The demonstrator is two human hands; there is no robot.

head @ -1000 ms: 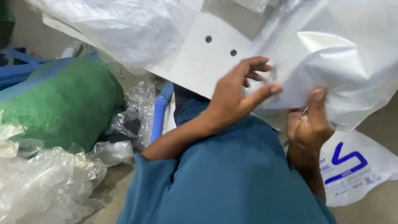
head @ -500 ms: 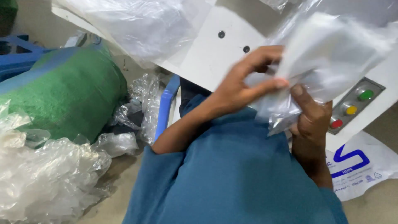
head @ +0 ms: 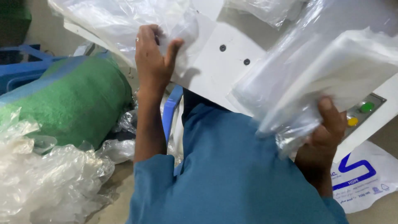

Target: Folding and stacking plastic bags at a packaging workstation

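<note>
My right hand (head: pixel 325 130) grips a stack of clear plastic bags (head: pixel 319 79) with white sheets inside, held up at the right over a white machine panel (head: pixel 215 70). My left hand (head: pixel 152 56) has reached up and left to a heap of clear plastic film (head: pixel 120 20) lying on the panel's upper left; its fingers and thumb rest on the film's edge, and I cannot tell whether they pinch it. My blue shirt (head: pixel 232 174) fills the bottom centre.
A green roll (head: pixel 74 103) with a blue edge lies at the left. Crumpled clear plastic (head: pixel 45 178) is piled at the bottom left. The panel carries green and yellow buttons (head: pixel 360 114). A white printed bag (head: pixel 365 178) lies at the bottom right. A blue chair edge (head: pixel 171 112) shows below the panel.
My left hand has let go of the bag stack and moved up and left to the film heap. My right hand has drawn the stack to the right.
</note>
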